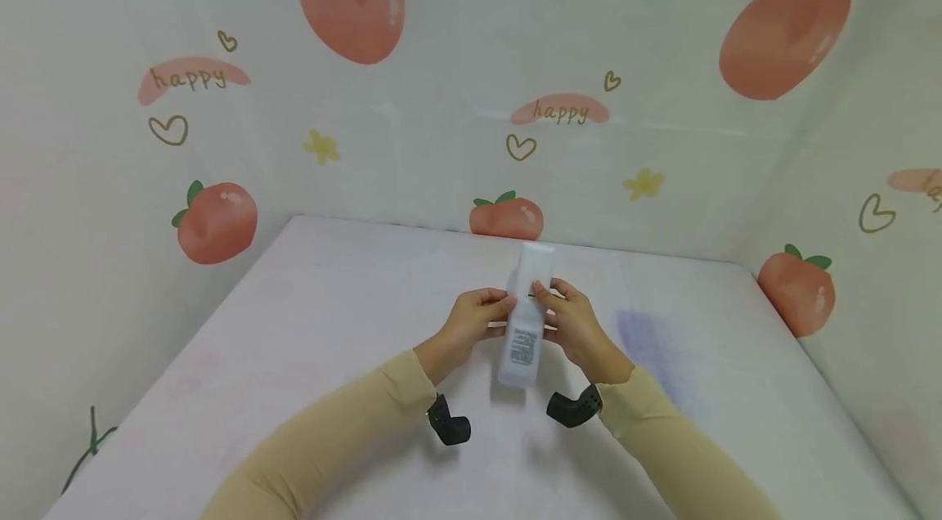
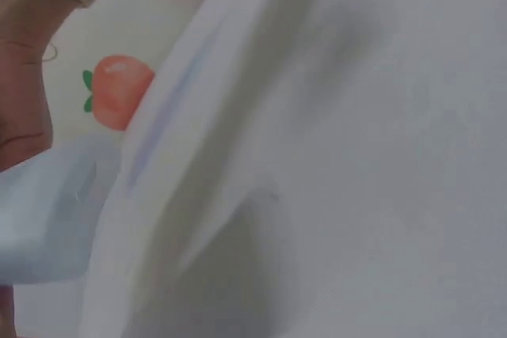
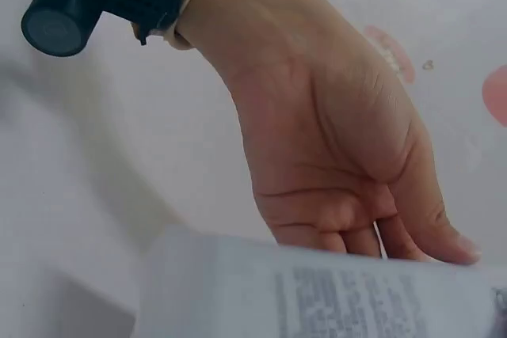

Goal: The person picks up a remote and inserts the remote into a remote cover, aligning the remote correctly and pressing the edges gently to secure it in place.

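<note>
Both hands hold a white bottle [image 1: 523, 350] with a long white cap and small dark print on its lower front. It stands nearly upright, leaning slightly, with its shadow on the surface beneath it. My left hand [image 1: 468, 322] grips the left side, thumb near the cap seam. On the other side, my right hand [image 1: 581, 327] has its thumb over the front at the seam and its fingers behind. The left wrist view catches the bottle's plain lower end [image 2: 55, 215]. In the right wrist view, the left palm [image 3: 317, 132] sits behind the printed side.
A pale cloth-covered table [image 1: 353, 283] spreads around the hands, with a faint purple patch [image 1: 651, 348] to the right. Walls of printed fabric [image 1: 441, 95] rise at the back and sides. Black wrist cameras [image 1: 449, 424] hang below both wrists.
</note>
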{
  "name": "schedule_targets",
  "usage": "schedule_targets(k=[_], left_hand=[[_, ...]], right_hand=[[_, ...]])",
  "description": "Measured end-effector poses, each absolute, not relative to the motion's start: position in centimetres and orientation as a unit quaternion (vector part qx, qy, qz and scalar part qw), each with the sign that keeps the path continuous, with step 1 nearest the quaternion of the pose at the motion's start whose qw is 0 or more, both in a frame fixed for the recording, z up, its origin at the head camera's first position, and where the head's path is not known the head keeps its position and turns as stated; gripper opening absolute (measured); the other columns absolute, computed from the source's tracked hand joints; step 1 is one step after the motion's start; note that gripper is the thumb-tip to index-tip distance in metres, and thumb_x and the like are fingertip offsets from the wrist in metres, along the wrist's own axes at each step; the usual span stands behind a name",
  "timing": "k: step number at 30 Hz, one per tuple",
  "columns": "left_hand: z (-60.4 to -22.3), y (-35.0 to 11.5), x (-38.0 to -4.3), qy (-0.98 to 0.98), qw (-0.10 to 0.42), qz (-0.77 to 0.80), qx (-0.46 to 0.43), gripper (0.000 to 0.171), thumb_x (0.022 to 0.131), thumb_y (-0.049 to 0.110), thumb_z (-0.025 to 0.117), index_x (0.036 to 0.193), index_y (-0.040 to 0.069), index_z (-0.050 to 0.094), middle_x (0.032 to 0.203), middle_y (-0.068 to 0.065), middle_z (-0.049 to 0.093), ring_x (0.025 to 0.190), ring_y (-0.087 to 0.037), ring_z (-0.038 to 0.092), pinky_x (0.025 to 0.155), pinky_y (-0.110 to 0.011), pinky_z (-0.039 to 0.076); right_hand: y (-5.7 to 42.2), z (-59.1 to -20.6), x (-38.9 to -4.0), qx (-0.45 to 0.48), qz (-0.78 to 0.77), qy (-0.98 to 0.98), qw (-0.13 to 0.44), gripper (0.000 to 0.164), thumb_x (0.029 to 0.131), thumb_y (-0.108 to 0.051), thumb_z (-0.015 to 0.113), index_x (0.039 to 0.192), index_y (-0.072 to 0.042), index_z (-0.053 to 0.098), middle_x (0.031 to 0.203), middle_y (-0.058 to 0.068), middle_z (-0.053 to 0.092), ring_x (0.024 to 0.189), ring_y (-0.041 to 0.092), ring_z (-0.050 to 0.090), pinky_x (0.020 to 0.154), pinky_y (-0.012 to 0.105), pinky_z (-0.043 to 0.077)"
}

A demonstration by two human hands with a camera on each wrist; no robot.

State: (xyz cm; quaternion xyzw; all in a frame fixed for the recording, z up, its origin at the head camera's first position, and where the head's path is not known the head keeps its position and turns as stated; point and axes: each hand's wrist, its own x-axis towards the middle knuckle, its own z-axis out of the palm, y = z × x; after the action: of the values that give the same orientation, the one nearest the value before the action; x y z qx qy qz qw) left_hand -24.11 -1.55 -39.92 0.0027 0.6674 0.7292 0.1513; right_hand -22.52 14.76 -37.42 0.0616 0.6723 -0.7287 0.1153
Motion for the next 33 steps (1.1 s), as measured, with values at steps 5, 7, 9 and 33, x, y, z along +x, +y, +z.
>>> schedule_targets(k=[5,7,9,33], left_hand=[[-39.8,-1.3,-23.7,0.651,0.120,0.750,-0.007,0.017,0.091,0.013,0.068,0.097,-0.002,0.064,0.088,-0.002,0.062,0.079,-0.011,0.062,0.080,-0.031,0.057],[-39.8,-1.0,-23.5,0.635,0.110,0.765,-0.021,0.012,0.090,0.012,0.069,0.087,0.002,0.063,0.085,-0.001,0.061,0.077,-0.011,0.061,0.079,-0.029,0.057],[-39.6,-0.7,-23.3,0.618,0.103,0.778,-0.042,0.013,0.090,0.012,0.069,0.081,0.005,0.062,0.086,0.000,0.062,0.079,-0.011,0.061,0.079,-0.029,0.056],[-38.4,-0.4,-25.4,0.593,0.121,0.781,-0.153,0.021,0.090,-0.002,0.059,0.109,-0.008,0.066,0.090,-0.008,0.065,0.077,-0.015,0.058,0.075,-0.027,0.052]], right_hand=[[15.3,-37.3,-22.7,0.037,-0.724,0.671,0.158,0.061,0.100,-0.029,0.053,0.150,-0.005,0.025,0.118,0.007,0.054,0.092,0.014,0.063,0.080,0.030,0.053],[15.5,-37.3,-22.6,0.028,-0.720,0.674,0.164,0.061,0.101,-0.030,0.051,0.150,-0.006,0.024,0.116,0.006,0.055,0.091,0.014,0.064,0.080,0.031,0.053],[15.4,-37.3,-22.5,0.019,-0.713,0.681,0.164,0.059,0.101,-0.030,0.050,0.148,-0.005,0.025,0.113,0.005,0.055,0.089,0.014,0.064,0.080,0.031,0.053],[13.9,-37.7,-22.0,-0.043,-0.628,0.769,0.111,0.046,0.101,-0.027,0.052,0.133,0.002,0.035,0.116,0.022,0.057,0.093,0.021,0.064,0.085,0.048,0.055]])
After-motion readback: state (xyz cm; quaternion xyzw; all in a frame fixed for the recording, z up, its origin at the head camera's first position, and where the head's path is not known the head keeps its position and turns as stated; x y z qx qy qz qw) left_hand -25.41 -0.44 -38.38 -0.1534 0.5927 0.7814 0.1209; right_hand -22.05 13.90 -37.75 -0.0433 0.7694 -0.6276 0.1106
